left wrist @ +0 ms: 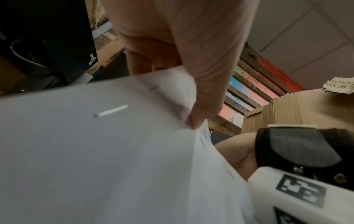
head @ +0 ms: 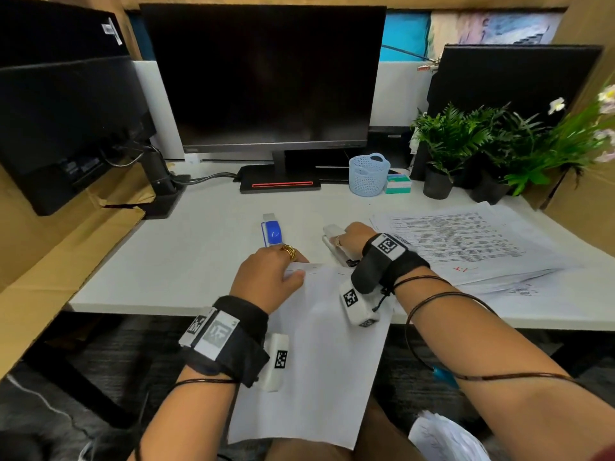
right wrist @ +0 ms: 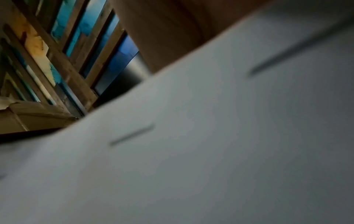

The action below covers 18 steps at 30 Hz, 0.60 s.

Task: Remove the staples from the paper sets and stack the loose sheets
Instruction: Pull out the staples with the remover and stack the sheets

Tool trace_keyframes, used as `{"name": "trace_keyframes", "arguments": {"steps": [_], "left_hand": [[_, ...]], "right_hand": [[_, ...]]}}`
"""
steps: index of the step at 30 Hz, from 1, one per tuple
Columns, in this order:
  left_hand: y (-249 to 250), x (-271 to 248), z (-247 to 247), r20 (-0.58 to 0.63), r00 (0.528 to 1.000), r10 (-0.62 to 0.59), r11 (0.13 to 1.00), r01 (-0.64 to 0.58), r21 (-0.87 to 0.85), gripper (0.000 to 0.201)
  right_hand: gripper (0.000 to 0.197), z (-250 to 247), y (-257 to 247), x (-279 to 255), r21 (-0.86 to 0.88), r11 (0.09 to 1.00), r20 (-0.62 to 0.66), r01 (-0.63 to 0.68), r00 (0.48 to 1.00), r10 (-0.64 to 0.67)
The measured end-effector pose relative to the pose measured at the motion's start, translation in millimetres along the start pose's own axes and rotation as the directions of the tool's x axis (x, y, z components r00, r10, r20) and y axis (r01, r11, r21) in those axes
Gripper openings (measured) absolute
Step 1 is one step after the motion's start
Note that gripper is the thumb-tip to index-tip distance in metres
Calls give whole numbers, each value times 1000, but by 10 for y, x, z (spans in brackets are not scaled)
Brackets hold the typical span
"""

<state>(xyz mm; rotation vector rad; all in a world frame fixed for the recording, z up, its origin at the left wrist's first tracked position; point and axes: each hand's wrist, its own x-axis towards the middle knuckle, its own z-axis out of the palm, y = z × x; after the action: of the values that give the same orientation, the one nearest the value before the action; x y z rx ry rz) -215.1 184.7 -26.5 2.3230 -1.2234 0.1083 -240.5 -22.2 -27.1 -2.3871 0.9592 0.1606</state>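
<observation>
A white stapled paper set (head: 316, 354) lies over the desk's front edge and hangs toward my lap. Several staples (left wrist: 113, 110) run along its top edge. My left hand (head: 296, 271) pinches that top edge, thumb (left wrist: 195, 119) on top and fingers underneath. My right hand (head: 336, 241) is just beyond the paper and curls round a white staple tool (head: 331, 234) lying on the desk. The right wrist view is filled by the blurred paper set (right wrist: 191, 151) with two staples (right wrist: 132, 134) showing. A blue-and-white stapler (head: 271, 231) lies beyond my left hand.
Printed sheets (head: 466, 241) are spread at the right of the white desk (head: 183, 261). A monitor (head: 266, 81) stands behind, with a blue basket (head: 367, 174) and potted plants (head: 449, 144) to its right. Another monitor (head: 66, 128) and cardboard (head: 50, 261) are on the left. Crumpled papers (head: 446, 437) lie at lower right.
</observation>
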Motion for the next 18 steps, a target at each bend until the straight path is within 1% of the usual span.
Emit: {"name": "trace_keyframes", "arguments": {"steps": [2, 4, 5, 6, 7, 8, 9, 10, 11, 12, 13, 14, 15, 17, 18], "left_hand": [[12, -6, 17, -25, 1000, -14, 1000, 15, 10, 19], [-9, -10, 30, -52, 998, -20, 1000, 21, 7, 18], [-26, -12, 37, -66, 998, -14, 1000, 13, -10, 17], [-34, -18, 43, -85, 996, -2, 999, -1, -36, 16], [-33, -19, 52, -108, 994, 15, 998, -22, -65, 15], [-20, -18, 60, -128, 991, 36, 994, -49, -98, 15], [-2, -17, 76, -151, 987, 62, 988, -82, -131, 13], [21, -23, 92, -172, 981, 93, 979, -121, -161, 9], [38, -28, 115, -187, 973, 138, 968, -172, -183, 4], [55, -40, 138, -201, 960, 195, 956, -232, -181, 4], [64, -60, 166, -217, 942, 256, 943, -293, -158, 8], [76, -82, 201, -231, 922, 309, 928, -346, -138, 8], [94, -97, 237, -249, 906, 342, 914, -383, -137, 5], [162, -127, 283, -283, 900, 332, 892, -397, -216, 5], [187, -131, 315, -298, 895, 333, 877, -409, -250, 7]], "right_hand": [[63, -51, 40, -40, -40, 998, -9, 39, 999, -39], [64, -133, 75, -166, 5, 988, -104, 154, 983, -153], [59, -165, 105, -267, 63, 968, -146, 243, 962, -232], [51, -181, 138, -412, 145, 934, -158, 326, 940, -303], [43, -169, 181, -563, 206, 894, -140, 398, 916, -376], [35, -128, 239, -686, 225, 861, -116, 456, 890, -441], [29, -62, 317, -770, 222, 832, -126, 508, 861, -493], [23, 15, 400, -817, 207, 804, -185, 558, 829, -528], [18, 90, 487, -846, 177, 771, -291, 612, 781, -553], [14, 157, 582, -852, 126, 730, -411, 672, 705, -578], [11, 217, 672, -854, 63, 676, -507, 734, 607, -612], [10, 267, 759, -868, 10, 618, -569, 786, 513, -643], [9, 300, 831, -896, -25, 569, -603, 822, 442, -664], [8, 330, 952, -961, -74, 510, -641, 857, 350, -683], [14, 330, 1001, -988, -109, 499, -657, 860, 314, -685]]}}
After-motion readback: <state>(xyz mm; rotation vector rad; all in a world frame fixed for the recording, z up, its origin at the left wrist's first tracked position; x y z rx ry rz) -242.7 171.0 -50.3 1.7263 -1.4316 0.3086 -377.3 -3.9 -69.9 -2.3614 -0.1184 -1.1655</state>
